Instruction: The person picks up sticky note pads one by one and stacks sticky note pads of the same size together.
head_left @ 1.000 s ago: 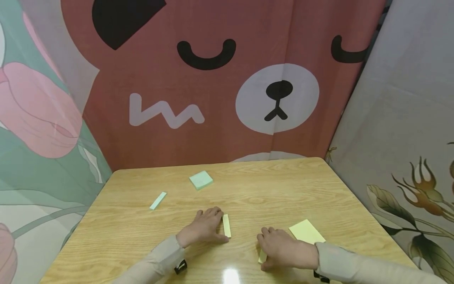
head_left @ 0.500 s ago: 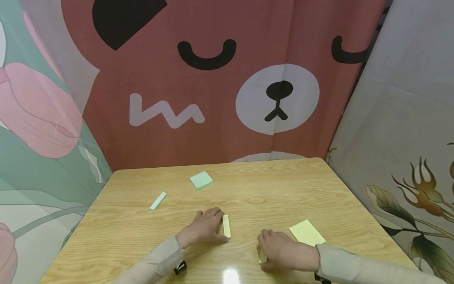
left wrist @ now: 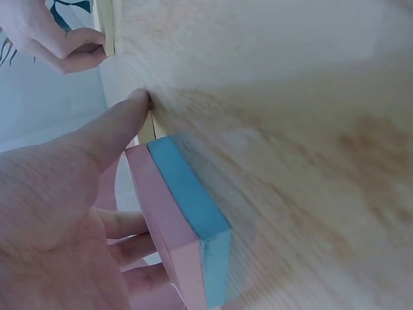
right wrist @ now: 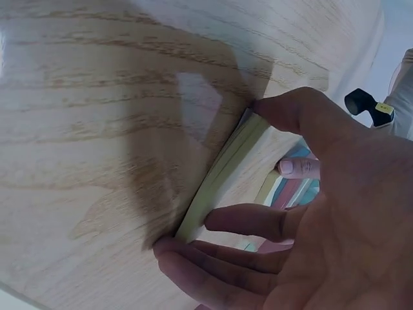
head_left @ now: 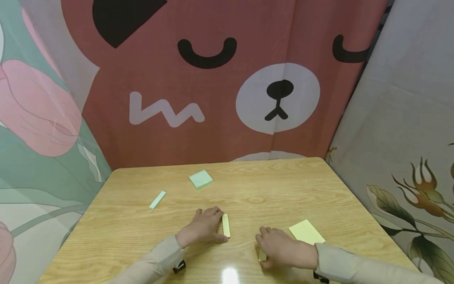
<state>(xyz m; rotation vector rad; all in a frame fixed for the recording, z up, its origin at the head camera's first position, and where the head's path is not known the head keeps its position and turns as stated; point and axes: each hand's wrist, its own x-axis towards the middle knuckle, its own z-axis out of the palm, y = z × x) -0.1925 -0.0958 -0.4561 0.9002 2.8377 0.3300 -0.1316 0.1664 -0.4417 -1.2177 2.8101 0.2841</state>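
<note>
In the head view, my left hand [head_left: 203,228] curls round a narrow yellow strip [head_left: 226,225], thumb at its near end, fingertips at its far end. The left wrist view shows a pink block [left wrist: 161,206] against a blue block [left wrist: 193,187], between that hand's palm [left wrist: 51,219] and the table; some fingertips are hidden behind the pink one. Further right, my right hand [head_left: 283,246] grips a second yellow strip [head_left: 262,256], mostly covered from above. In the right wrist view, thumb and fingers [right wrist: 226,265] span this yellow strip [right wrist: 222,177] end to end.
On the wooden table [head_left: 255,193], a square yellow pad [head_left: 306,232] lies beside the right wrist. A mint square pad [head_left: 201,179] and a thin mint strip [head_left: 157,200] lie further back on the left. Printed curtains [head_left: 220,134] stand behind and at both sides.
Both hands stay in place around their strips; the whole head view has shifted very slightly.
</note>
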